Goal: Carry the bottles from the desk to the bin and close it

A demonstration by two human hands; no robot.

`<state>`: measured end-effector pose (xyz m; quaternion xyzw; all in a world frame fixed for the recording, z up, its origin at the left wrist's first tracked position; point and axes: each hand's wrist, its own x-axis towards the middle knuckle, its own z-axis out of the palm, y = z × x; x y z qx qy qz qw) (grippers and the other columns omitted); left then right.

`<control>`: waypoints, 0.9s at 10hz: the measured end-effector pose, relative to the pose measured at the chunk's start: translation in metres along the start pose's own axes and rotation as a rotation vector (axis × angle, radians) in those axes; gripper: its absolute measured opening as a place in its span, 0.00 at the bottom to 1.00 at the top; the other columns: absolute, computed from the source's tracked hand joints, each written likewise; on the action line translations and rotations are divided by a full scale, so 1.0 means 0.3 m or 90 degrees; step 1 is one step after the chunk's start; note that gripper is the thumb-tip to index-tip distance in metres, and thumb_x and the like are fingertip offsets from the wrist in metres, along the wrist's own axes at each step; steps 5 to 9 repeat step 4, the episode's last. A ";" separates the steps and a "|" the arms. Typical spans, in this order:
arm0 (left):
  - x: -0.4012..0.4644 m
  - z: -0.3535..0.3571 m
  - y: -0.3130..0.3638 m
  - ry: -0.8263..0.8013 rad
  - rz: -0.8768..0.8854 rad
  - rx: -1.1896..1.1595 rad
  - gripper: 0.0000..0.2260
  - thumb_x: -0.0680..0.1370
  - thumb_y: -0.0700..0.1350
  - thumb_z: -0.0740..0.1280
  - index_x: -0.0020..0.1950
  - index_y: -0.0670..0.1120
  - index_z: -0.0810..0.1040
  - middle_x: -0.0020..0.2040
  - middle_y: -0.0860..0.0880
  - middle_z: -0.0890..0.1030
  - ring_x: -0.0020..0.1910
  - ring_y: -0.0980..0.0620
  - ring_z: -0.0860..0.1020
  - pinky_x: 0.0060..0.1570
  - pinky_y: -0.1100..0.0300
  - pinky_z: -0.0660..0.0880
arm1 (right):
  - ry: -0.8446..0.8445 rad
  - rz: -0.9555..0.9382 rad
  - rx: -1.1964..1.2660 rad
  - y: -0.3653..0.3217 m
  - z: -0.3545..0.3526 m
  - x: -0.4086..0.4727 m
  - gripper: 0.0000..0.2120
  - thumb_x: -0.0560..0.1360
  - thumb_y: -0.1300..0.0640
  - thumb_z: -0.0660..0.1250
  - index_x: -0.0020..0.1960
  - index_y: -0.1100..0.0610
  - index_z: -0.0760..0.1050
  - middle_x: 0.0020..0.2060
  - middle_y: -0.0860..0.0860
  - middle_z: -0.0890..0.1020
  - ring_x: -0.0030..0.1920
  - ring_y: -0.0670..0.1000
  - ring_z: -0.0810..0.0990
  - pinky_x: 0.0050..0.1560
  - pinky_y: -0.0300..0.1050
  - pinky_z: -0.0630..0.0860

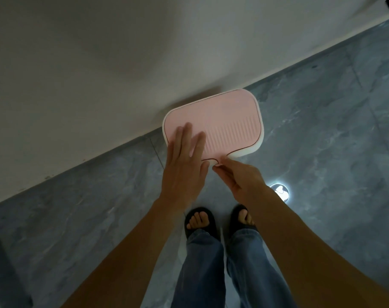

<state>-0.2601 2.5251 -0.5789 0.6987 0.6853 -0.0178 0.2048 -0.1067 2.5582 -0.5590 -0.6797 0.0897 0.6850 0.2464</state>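
A small white bin (254,150) stands on the floor against the wall. Its pink ribbed lid (222,121) lies flat and shut on top. My left hand (184,165) rests palm down on the lid's near left part, fingers spread. My right hand (238,176) is at the lid's front tab, with thumb and fingertips pinched on its edge. No bottles are in view.
A pale wall (100,74) runs diagonally behind the bin. The grey marbled tile floor (322,130) shows bright light reflections at the right. My feet in black sandals (200,221) stand just in front of the bin.
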 end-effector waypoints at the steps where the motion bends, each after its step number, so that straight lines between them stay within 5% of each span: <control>1: 0.000 -0.005 0.006 -0.007 -0.003 0.007 0.32 0.82 0.52 0.63 0.83 0.46 0.54 0.84 0.41 0.47 0.83 0.41 0.43 0.79 0.40 0.55 | -0.016 -0.031 -0.029 0.019 -0.004 0.004 0.08 0.75 0.61 0.74 0.48 0.67 0.83 0.50 0.63 0.87 0.52 0.57 0.87 0.57 0.49 0.83; 2: 0.001 -0.021 0.014 -0.019 -0.006 0.004 0.32 0.81 0.50 0.63 0.83 0.46 0.55 0.84 0.41 0.47 0.83 0.41 0.43 0.79 0.40 0.55 | 0.000 -0.097 -0.145 0.036 -0.011 0.004 0.08 0.76 0.55 0.73 0.46 0.61 0.85 0.48 0.58 0.88 0.50 0.55 0.88 0.53 0.47 0.84; 3: 0.002 -0.043 0.019 -0.020 -0.016 -0.007 0.32 0.80 0.47 0.65 0.82 0.47 0.57 0.84 0.42 0.48 0.83 0.42 0.45 0.79 0.42 0.57 | 0.029 -0.214 -0.425 0.030 -0.018 -0.007 0.13 0.79 0.46 0.67 0.48 0.53 0.84 0.47 0.52 0.88 0.48 0.53 0.87 0.56 0.52 0.83; 4: -0.027 -0.095 0.024 -0.063 -0.033 -0.038 0.27 0.80 0.46 0.65 0.79 0.48 0.63 0.82 0.45 0.55 0.82 0.45 0.53 0.75 0.49 0.64 | 0.054 -0.302 -0.698 0.022 -0.065 -0.060 0.18 0.81 0.43 0.59 0.62 0.52 0.80 0.55 0.50 0.85 0.56 0.54 0.84 0.63 0.54 0.78; 9: -0.027 -0.095 0.024 -0.063 -0.033 -0.038 0.27 0.80 0.46 0.65 0.79 0.48 0.63 0.82 0.45 0.55 0.82 0.45 0.53 0.75 0.49 0.64 | 0.054 -0.302 -0.698 0.022 -0.065 -0.060 0.18 0.81 0.43 0.59 0.62 0.52 0.80 0.55 0.50 0.85 0.56 0.54 0.84 0.63 0.54 0.78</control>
